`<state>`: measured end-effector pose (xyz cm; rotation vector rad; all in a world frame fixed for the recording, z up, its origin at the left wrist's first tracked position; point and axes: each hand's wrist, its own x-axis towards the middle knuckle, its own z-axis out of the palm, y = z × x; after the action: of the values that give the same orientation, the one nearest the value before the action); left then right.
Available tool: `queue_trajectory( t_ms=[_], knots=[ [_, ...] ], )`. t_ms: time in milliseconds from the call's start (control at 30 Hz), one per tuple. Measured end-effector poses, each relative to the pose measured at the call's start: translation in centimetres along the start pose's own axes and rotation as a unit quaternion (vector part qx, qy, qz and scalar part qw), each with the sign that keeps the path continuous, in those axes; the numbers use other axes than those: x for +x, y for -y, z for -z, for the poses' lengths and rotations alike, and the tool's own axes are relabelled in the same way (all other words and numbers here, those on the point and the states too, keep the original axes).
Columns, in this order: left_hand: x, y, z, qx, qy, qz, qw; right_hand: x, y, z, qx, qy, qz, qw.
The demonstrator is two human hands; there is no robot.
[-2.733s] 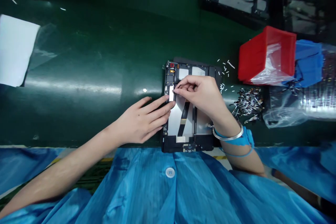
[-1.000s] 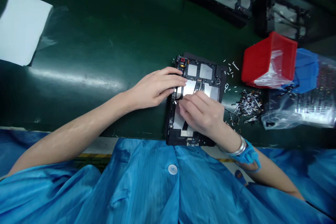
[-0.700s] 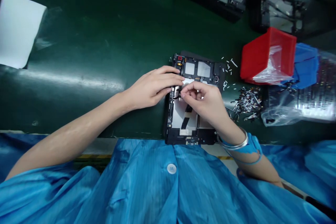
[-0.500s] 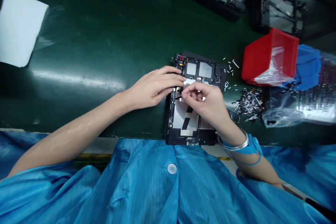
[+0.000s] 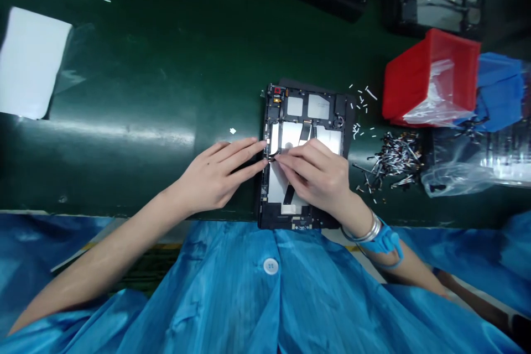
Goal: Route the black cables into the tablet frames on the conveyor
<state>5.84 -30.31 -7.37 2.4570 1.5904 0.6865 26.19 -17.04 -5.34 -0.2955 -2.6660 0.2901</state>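
Black opened tablet chassis [image 5: 304,156] sits near-centre on green belt [image 5: 136,94], prob light, stiff but fragile w/ thin flex cables, so brace by frame edge: left hand [image 5: 215,174] flat, fingers spread, right hand [image 5: 319,174] fingertips pressing, holding nothing afaict.

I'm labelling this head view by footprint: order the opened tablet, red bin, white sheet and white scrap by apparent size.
1. opened tablet
2. red bin and white sheet: look alike, sheet partly cut off
3. white scrap
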Motion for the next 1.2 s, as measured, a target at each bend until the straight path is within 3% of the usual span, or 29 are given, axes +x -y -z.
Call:
queue_trajectory(
  t_ms=[500,1000,1200],
  knots=[
    [0.1,-0.2,-0.1,0.034,-0.007,-0.015,0.999,-0.7,0.0,-0.2,-0.065,-0.025,0.064,0.996],
    [0.2,-0.5,-0.7,0.001,-0.038,-0.004,0.999,-1.2,-0.2,-0.1,-0.035,-0.004,0.031,0.999],
    [0.5,-0.7,-0.6,-0.049,-0.046,0.031,0.997,-1.2,-0.3,0.0,-0.027,-0.038,0.026,0.999]
  ],
)
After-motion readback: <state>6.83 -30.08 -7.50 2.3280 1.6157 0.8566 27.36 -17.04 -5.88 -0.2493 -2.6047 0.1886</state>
